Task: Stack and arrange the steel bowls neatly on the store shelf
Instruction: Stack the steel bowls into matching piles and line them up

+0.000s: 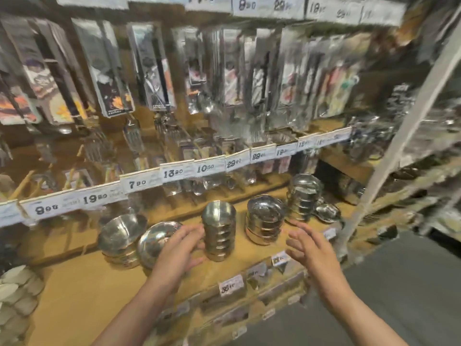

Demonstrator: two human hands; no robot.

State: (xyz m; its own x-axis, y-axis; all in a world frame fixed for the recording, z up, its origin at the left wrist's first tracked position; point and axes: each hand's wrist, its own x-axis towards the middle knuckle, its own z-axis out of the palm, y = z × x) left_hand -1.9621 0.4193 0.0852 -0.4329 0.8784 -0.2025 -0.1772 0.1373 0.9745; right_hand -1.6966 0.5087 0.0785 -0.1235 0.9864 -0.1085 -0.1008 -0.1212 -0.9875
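Several stacks of steel bowls stand on the wooden store shelf (82, 290). A tall middle stack (219, 232) rises between my hands. My left hand (179, 250) is open beside its left side, fingertips close to it or just touching. My right hand (309, 248) is open to the right of it, holding nothing. A shorter stack (265, 221) stands further right, and another tall stack (303, 197) behind that. At the left sit a low stack (122, 238) and a tilted bowl (158, 242) leaning against it.
Loose bowls (326, 212) lie at the far right of the shelf. Price tags (230, 284) line the shelf's front edge. Packaged cutlery (154, 78) hangs above on hooks. A white metal upright (389, 151) stands at the right. Pale round items (17, 295) are piled at the lower left.
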